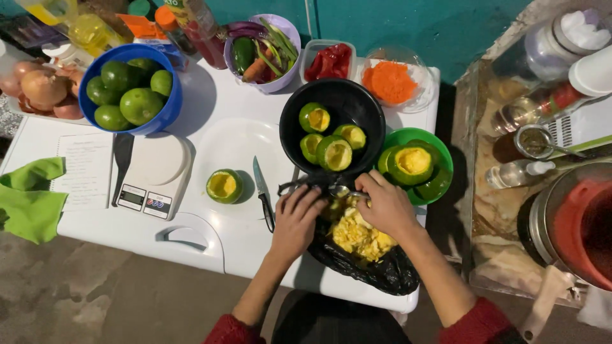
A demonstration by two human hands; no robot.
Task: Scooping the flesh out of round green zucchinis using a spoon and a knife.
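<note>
Green cloth (29, 199), one, at the table's (210, 245) left edge. Blue bowl (167, 105): six whole green fruits. Kitchen scale (156, 175), one. Hollowed fruit half (224, 186), one, alone on the white board. Knife (262, 193), one, just beside it. Left hand (297, 221), fingers curled on the black bag's (373, 271) rim. Black bowl (347, 102): four hollowed halves. Bag holds yellow pulp (357, 234). Right hand (386, 205) clenched over the bag; whether it grips anything cannot be told. Green bowl (441, 185): one hollowed half.
</note>
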